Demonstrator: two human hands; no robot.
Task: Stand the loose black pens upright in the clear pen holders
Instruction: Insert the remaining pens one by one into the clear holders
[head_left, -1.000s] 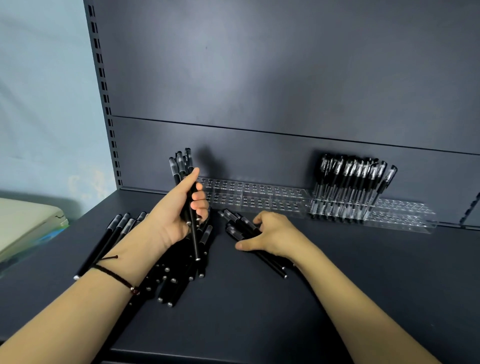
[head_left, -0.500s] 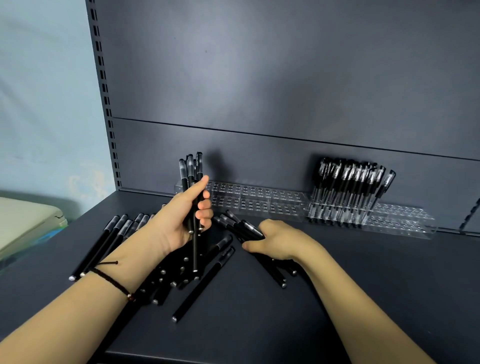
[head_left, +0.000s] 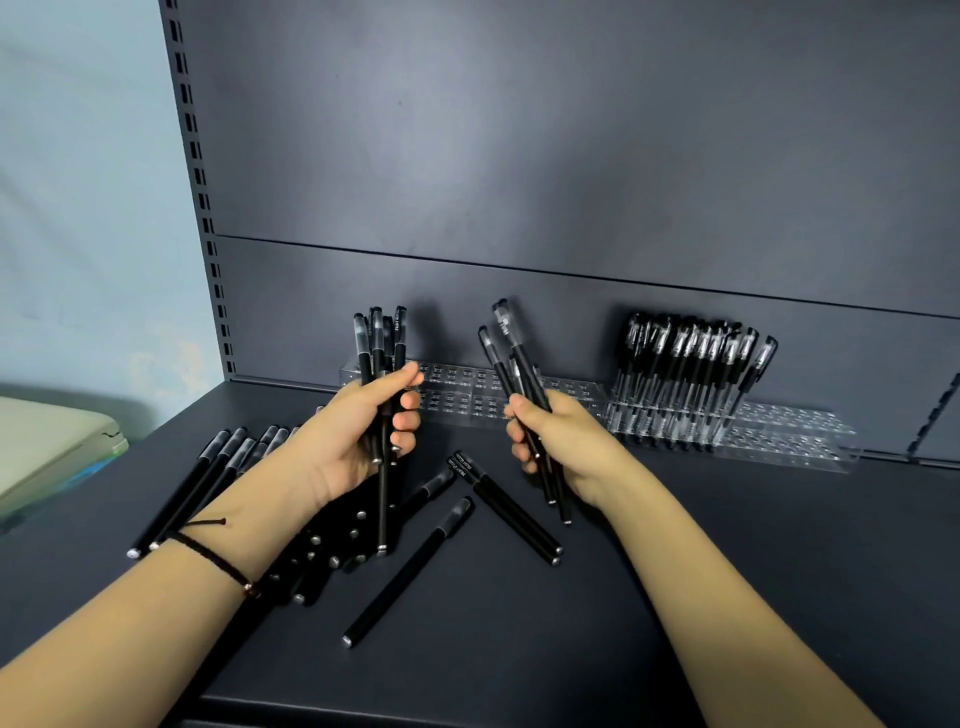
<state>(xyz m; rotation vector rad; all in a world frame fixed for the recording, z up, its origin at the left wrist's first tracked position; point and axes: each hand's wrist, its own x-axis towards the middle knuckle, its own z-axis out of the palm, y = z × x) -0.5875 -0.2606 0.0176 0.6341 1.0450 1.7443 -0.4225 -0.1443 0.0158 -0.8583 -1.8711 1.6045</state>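
Observation:
My left hand grips a bunch of black pens held upright, caps up, above the shelf. My right hand grips a second bunch of black pens, tilted to the left. Loose black pens lie scattered on the dark shelf between and below my hands, with more in a row at the left. Clear pen holders run along the back wall. The right holder has several pens standing in it.
The dark shelf surface stretches to the front edge. A slotted upright bounds the shelf at the left. A pale box-like object sits beyond the shelf's left edge.
My right hand has lifted its bunch of pens off the shelf and turned them upward. My left hand has raised its bunch a little.

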